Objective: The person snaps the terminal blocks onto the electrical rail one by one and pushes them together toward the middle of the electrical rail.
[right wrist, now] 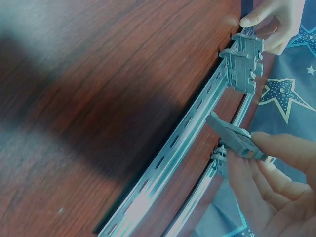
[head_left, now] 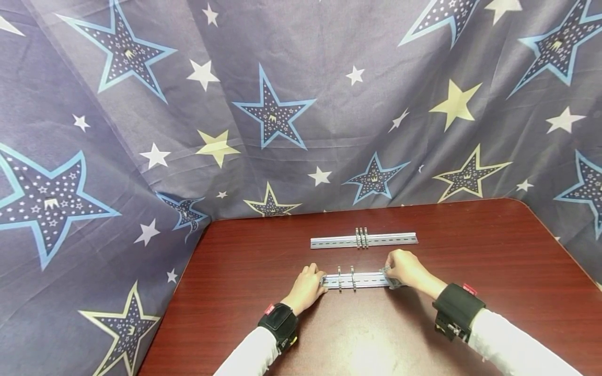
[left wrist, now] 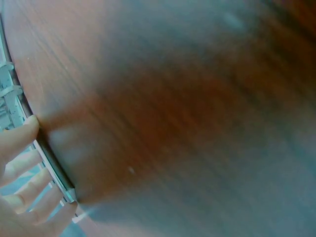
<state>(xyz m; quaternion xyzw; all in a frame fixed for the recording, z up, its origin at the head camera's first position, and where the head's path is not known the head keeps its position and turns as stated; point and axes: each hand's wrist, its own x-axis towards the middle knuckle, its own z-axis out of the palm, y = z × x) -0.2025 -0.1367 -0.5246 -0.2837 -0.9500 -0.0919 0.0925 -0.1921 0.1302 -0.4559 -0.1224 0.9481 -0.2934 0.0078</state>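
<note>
A silver slotted DIN rail (head_left: 370,281) lies across the table in front of me. Two upright terminal blocks (right wrist: 243,63) sit on it toward its left end. My left hand (head_left: 307,286) grips that end, thumb along the near edge and fingers over the far side in the left wrist view. Between thumb and fingers, my right hand (head_left: 405,269) pinches a loose grey terminal block (right wrist: 237,138) by the rail's right end. That block is tilted in the right wrist view; whether it touches the rail I cannot tell.
Farther back on the reddish-brown wooden table (head_left: 244,261) lies a second DIN rail (head_left: 390,239), parallel to the first, with three terminal blocks (head_left: 361,238) grouped near its middle. A star-patterned cloth (head_left: 282,172) hangs behind the table's back edge and to the sides.
</note>
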